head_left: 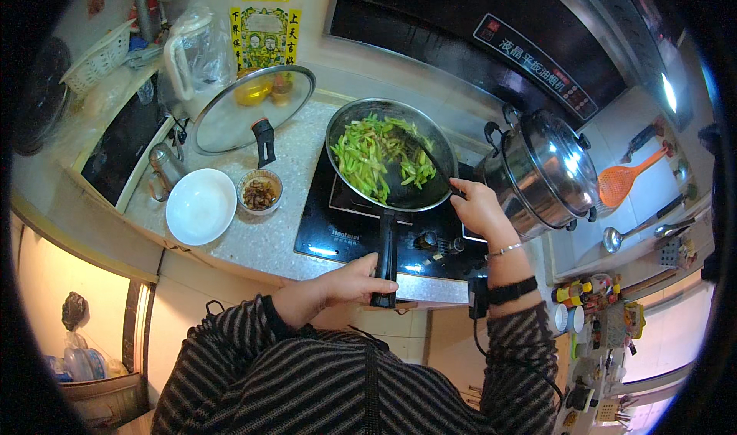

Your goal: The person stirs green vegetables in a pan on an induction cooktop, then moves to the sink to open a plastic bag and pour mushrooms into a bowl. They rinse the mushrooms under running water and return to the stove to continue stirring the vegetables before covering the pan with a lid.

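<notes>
A dark frying pan (410, 203) with sliced green vegetables (368, 159) in it sits on the black glass gas hob (322, 228). My left hand (354, 282) grips the pan's black handle (387, 245). In my right hand (481, 208) is a dark spatula (430, 156), whose far end reaches in among the vegetables; its blade is partly hidden. Left of the pan, a glass lid (230, 121) with a black handle stands tilted. Near it on the counter are a white bowl (201, 206) and a small glass bowl (244, 175) holding brown pieces.
A steel steamer pot (541, 170) stands close to my right hand. An orange slotted spoon (619, 184) and a steel ladle (614, 239) hang at the right. A metal jug (167, 164) is behind the white bowl. The range hood (426, 26) overhangs the back.
</notes>
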A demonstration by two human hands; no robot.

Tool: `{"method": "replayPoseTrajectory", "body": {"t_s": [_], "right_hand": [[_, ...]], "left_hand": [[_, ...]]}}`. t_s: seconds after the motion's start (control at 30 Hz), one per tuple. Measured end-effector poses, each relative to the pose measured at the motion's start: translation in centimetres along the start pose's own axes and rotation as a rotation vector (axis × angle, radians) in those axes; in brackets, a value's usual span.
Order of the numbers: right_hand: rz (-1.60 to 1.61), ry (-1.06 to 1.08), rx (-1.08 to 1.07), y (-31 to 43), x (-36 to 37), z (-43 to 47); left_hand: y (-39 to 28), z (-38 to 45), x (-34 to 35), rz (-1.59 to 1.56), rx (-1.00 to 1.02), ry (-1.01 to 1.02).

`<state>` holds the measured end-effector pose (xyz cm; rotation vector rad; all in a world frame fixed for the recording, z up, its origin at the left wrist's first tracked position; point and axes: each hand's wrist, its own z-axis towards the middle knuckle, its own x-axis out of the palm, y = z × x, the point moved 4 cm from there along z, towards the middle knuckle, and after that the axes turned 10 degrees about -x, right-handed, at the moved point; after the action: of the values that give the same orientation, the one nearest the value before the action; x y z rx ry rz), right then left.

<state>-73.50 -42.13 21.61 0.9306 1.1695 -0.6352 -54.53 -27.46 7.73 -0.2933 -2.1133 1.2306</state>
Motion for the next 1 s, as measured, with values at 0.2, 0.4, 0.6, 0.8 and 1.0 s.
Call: {"method": "replayPoseTrajectory", "body": {"t_s": [0.2,0.4,0.6,0.8,1.0], "right_hand": [[0.099,0.159,-0.002,0.5,0.6,-0.5],[0.003,0.458,-0.028,3.0,-11.5,-5.6],[-0.023,0.512,-0.225,5.1,-6.2,-3.2],[0.079,0.103,-0.05,3.6,0.6,-1.8],[0.048,0.048,-0.069,2.7,-0.4,0.5]], "left_hand": [[0.0,0.1,-0.2,0.016,0.008,-0.007],[-0.2,0.2,0.0,-0.075,0.014,0.034],[0.1,0.4,-0.2,-0.05,-0.025,0.038],[0.2,0.6,-0.2,-0.022,0.023,0.022],[-0.2,0.2,-0.2,0.058,-0.022,0.017]]}}
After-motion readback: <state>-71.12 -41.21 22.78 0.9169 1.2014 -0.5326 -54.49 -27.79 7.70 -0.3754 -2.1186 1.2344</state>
